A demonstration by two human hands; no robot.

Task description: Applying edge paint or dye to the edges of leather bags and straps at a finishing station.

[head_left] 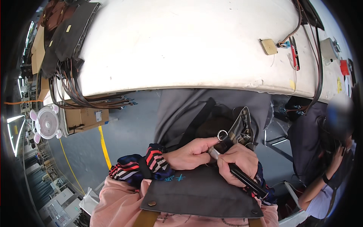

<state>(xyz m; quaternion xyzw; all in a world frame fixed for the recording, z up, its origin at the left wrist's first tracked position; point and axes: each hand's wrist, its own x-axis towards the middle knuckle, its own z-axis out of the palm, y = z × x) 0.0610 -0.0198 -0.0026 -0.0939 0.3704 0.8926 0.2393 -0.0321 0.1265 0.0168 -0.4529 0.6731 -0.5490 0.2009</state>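
Note:
A dark bag lies in my lap, its plaid lining (243, 125) showing at the opening. My left hand (191, 155) is closed, thumb and finger pinching the bag's edge beside a short dark tab. A silver ring (222, 131) stands up from that tab. My right hand (240, 164) is wrapped round a tool with a long black handle (245, 179), which slants down to the right. The tool's pale front end (214, 153) sits between my two hands against the tab; its exact kind is hidden. Below them a dark grey cloth panel with snaps (200, 195) covers my front.
A white table (181, 49) spans ahead. Dark bag pieces (73, 36) and hanging straps (70, 81) lie at its left end. On the right are a yellowish block (269, 46) and a red cutter (295, 56). A fan (48, 122) stands left; a co-worker (329, 181) sits right.

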